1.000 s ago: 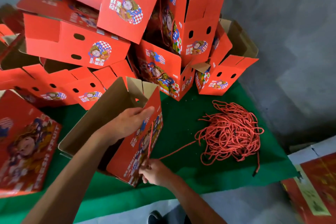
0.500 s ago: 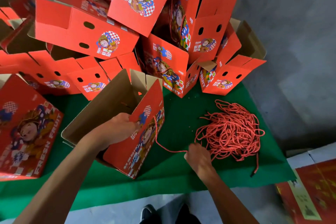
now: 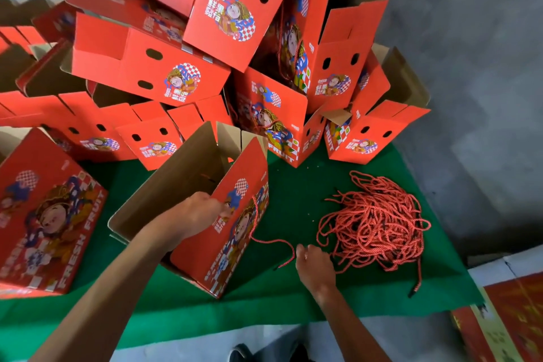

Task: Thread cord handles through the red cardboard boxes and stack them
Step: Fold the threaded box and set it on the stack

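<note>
An open red box (image 3: 235,244) lies tilted on the green cloth (image 3: 293,200), its brown inside facing up and left. My left hand (image 3: 191,214) grips the top edge of its printed side wall, fingers curled over into the box. A red cord (image 3: 273,241) comes out of that wall and trails right across the cloth, its end lying loose beside my right hand (image 3: 314,264). That hand rests at the left edge of the cord pile (image 3: 376,223), fingers curled toward the strands. Whether it pinches one is hidden.
Several red boxes (image 3: 223,12) are heaped behind the cloth, some leaning. A closed box (image 3: 47,211) lies flat at the left. More red cardboard (image 3: 505,323) sits at the lower right. Grey floor lies to the right, and a shoe (image 3: 241,353) shows at the bottom edge.
My right hand pulled the cord out to the right, let it fall slack, and moved to the pile. My left hand slid down the box wall's edge.
</note>
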Motion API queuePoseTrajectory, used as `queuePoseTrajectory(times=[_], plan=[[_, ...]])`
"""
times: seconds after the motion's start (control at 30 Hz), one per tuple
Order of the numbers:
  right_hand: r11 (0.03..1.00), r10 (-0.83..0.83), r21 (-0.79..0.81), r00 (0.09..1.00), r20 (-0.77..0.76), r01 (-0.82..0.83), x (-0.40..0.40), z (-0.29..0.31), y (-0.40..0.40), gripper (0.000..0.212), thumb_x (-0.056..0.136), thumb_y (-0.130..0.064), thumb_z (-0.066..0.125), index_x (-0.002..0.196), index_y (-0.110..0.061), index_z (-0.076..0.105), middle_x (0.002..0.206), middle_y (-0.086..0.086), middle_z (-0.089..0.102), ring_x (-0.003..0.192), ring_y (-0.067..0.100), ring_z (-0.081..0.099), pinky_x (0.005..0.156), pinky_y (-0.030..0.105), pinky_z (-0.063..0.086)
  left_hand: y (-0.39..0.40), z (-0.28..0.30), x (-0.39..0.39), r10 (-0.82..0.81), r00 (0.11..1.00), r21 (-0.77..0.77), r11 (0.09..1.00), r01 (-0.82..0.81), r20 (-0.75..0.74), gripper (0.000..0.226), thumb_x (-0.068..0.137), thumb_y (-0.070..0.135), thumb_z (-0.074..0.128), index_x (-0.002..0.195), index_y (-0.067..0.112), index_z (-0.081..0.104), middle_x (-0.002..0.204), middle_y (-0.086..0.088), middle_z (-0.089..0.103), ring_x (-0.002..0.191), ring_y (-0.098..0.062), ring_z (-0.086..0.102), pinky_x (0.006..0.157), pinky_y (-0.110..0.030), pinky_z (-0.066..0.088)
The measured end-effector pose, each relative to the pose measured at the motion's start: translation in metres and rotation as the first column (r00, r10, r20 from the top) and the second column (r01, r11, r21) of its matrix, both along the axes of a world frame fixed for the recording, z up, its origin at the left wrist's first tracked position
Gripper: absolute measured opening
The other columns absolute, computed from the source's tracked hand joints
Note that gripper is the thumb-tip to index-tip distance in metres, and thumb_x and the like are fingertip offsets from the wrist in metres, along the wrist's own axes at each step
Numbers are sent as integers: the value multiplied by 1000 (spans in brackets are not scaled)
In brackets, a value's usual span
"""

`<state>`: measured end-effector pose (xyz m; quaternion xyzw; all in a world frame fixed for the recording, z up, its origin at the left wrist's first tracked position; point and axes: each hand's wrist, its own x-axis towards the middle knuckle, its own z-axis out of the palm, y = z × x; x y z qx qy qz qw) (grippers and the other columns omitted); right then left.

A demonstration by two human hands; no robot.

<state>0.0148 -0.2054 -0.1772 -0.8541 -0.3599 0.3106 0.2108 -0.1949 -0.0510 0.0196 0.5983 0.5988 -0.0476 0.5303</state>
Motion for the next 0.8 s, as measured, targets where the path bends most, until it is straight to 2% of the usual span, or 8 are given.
queuePoseTrajectory(times=[0.1, 0.17, 0.23, 0.33, 0.43, 0.6, 0.7, 0.8], plan=[[991, 130, -36, 991, 34, -129, -2, -2, -4, 38, 107, -36, 43, 87, -10, 62, 82, 8, 68, 67, 16, 64, 58, 27, 41, -4, -2, 3, 19, 1000, 46, 999, -19, -2, 24, 97, 35, 65, 111, 15, 62, 85, -4, 80, 70, -19, 78, 60, -30, 58], [984, 162, -65, 986, -44, -164, -11, -2, -2, 42, 98, -46, 58, 69, -16, 59, 62, -1, 63, 50, 9, 57, 51, 27, 41, -7, -2, 7, 0, 1000, 89, 996, 2, -21, 24, 100, 32, 62, 111, 11, 66, 85, -5, 79, 66, -18, 77, 52, -25, 57], [989, 98, -99, 987, -129, -111, -21, -4, 0, 51, 87, -55, 70, 59, -13, 62, 51, -3, 64, 43, 13, 63, 54, 27, 51, -8, -2, 9, -2, 999, 103, 995, 5, -36, 26, 101, 31, 59, 113, 9, 65, 89, -6, 78, 65, -17, 77, 48, -24, 56], [995, -77, -84, 952, -295, 55, -34, -11, 9, 33, 85, -32, 79, 76, -1, 68, 62, 4, 72, 44, 16, 67, 56, 30, 58, -3, 1, 2, 46, 999, 50, 998, -45, -13, 28, 101, 30, 61, 119, 9, 64, 95, -9, 78, 74, -23, 78, 59, -31, 62], [994, -102, -62, 923, -371, 85, -42, -9, 19, 24, 84, -6, 70, 63, -7, 60, 58, 8, 66, 41, 16, 61, 49, 33, 54, 2, -1, -11, 124, 991, 3, 992, -125, 41, 30, 98, 29, 65, 119, 7, 68, 95, -11, 80, 82, -31, 78, 77, -41, 62], [997, -7, -69, 954, -300, -14, -47, 4, 26, 33, 81, -18, 78, 57, -7, 59, 46, 3, 55, 43, 19, 56, 46, 25, 44, 1, -3, -28, 192, 974, -110, 978, -180, 116, 29, 99, 36, 61, 114, 12, 69, 92, -13, 80, 79, -31, 79, 69, -37, 60], [998, -44, 9, 795, -605, 62, -61, 24, 32, 33, 85, -12, 75, 56, -9, 60, 56, 11, 60, 45, 20, 53, 55, 32, 48, 2, -3, -31, 224, 966, -133, 969, -206, 133, 29, 100, 36, 61, 114, 12, 68, 92, -14, 80, 79, -32, 79, 67, -36, 60], [987, -33, 65, 577, -816, 148, -81, 49, 43, 13, 89, -3, 69, 77, -3, 64, 64, 10, 67, 50, 20, 59, 53, 32, 54, 0, -4, -34, 253, 956, -131, 963, -235, 146, 29, 99, 36, 63, 113, 11, 69, 93, -16, 79, 83, -35, 78, 71, -38, 61]])
